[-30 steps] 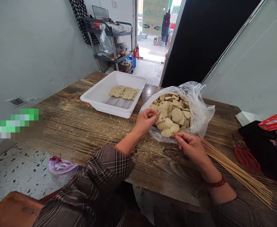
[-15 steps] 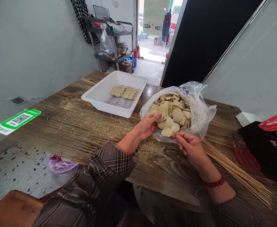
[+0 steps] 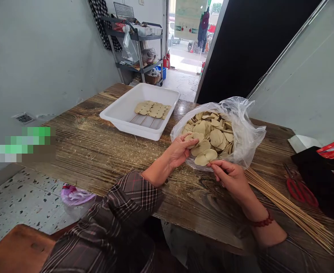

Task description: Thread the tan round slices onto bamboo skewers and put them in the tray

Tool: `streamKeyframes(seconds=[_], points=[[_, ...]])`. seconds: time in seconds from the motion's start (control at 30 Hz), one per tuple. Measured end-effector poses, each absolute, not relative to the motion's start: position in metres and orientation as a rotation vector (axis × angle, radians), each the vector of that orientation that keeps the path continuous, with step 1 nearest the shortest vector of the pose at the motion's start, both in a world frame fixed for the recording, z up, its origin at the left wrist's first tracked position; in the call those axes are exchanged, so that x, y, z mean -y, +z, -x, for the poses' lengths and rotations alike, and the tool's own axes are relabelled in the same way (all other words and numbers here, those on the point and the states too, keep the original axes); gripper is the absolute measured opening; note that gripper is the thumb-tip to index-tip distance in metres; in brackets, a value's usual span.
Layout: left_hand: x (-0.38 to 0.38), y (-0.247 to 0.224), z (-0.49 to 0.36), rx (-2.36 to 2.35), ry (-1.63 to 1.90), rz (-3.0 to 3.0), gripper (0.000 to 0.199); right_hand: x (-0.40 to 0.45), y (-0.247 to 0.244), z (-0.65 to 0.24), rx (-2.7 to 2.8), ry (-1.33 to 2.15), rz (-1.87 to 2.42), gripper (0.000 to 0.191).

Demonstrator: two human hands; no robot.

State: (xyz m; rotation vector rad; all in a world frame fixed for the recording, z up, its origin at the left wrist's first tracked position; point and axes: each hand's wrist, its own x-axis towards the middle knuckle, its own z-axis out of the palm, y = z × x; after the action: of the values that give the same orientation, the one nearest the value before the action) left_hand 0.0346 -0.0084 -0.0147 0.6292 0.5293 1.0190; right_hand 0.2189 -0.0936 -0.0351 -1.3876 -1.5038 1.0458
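Front slice: a thin, flat oval slice [image 3: 205, 157] of matte tan, its edge smooth and slightly wavy; a thin stick [image 3: 210, 163] meets it at the side nearest my right hand.
Slice position: at the near edge of the open bag, in front of the loose pile and between my two hands.
Right hand: my right hand [image 3: 228, 175] has thumb and forefinger together, clamped on the thin stick just beside the front slice.
Left hand: my left hand [image 3: 181, 148] has its thumb laid over a second slice [image 3: 194, 138] with fingers beneath, closed on its edge; how far the fingers reach under is hidden.
Loose pile: many tan slices [image 3: 216, 137], round to oval, overlapping at mixed angles; some lie flat, others stand on edge, a few curl at the rim.
Bag: clear plastic bag [image 3: 246, 131], mouth open, crumpled and bunched high on the right side around the pile.
Tray: white rectangular tray [image 3: 129, 129], beyond my left hand; inside, rows of threaded slices [image 3: 155, 110] overlap, with bare stick ends pointing toward me.
Stick bundle: long, pale brown sticks [image 3: 292, 207] lie slantwise to the right of the bag, fanned slightly at the near end.
Scissors: red-handled scissors [image 3: 300, 190], right of the bundle, beside a black container [image 3: 316, 176].
Surface: dark wooden table [image 3: 93, 151], strong grain, pale specks scattered between the tray and the near edge.
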Motion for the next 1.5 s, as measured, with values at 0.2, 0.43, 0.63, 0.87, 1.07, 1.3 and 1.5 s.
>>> streamKeyframes(seconds=[0.2,0.43,0.63,0.87,1.07,1.3,1.5], points=[[0.009,-0.012,-0.035,-0.548,0.990,-0.650,0.017,0.093,-0.040,-0.220,1.348,1.112,1.363,0.037],[0.006,-0.014,-0.034,-0.579,0.946,-0.651,0.012,0.091,-0.041,-0.220,1.294,1.106,1.357,0.036],[0.003,-0.017,-0.031,-0.646,0.962,-0.687,0.013,0.091,-0.040,-0.220,1.424,0.974,1.387,0.036],[-0.001,-0.018,-0.026,-0.667,0.927,-0.740,0.014,0.092,-0.041,-0.222,1.525,0.891,1.404,0.033],[0.000,-0.020,-0.028,-0.643,0.972,-0.732,0.021,0.093,-0.040,-0.220,1.544,0.863,1.386,0.029],[0.001,-0.020,-0.031,-0.522,1.017,-0.639,0.027,0.096,-0.036,-0.217,1.283,1.068,1.303,0.031],[0.004,-0.017,-0.036,-0.407,0.988,-0.545,0.046,0.099,-0.037,-0.215,1.241,1.124,1.216,0.027]])
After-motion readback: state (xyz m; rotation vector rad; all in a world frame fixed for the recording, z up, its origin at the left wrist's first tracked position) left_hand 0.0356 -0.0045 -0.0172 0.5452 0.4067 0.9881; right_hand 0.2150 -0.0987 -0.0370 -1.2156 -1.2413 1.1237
